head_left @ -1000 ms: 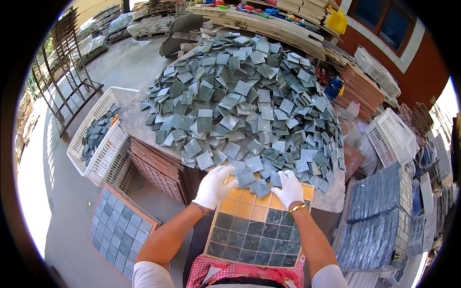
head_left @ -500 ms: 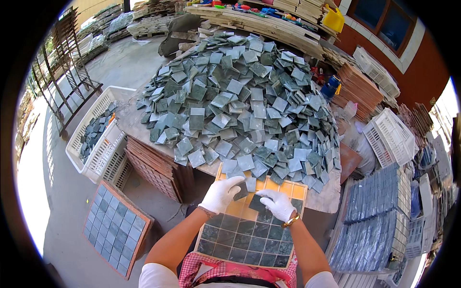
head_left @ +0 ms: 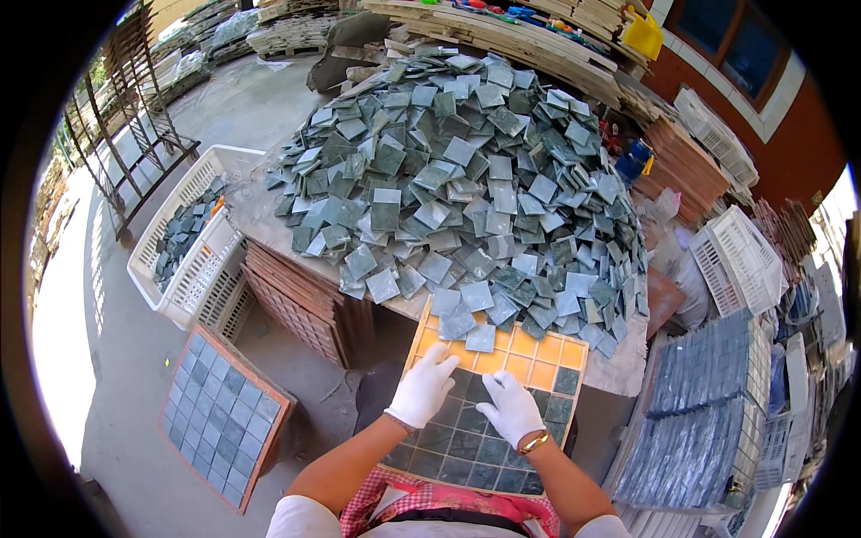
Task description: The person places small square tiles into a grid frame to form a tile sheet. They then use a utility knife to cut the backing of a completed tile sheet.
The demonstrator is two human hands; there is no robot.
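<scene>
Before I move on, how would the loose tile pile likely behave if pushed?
The tile pile would probably shift and spill, since its pieces overlap loosely at odd angles. Each piece looks rigid and flat, so likely to slide rather than roll. The front tiles already overlap the tray, so they might slip farther onto it.

The white-gloved left grip (head_left: 423, 390) and right grip (head_left: 515, 410) are over a yellow gridded tray (head_left: 545, 350), partly filled with dark green tiles (head_left: 459, 446); loose square tiles (head_left: 448, 179) heap the counter (head_left: 619, 372).
</scene>
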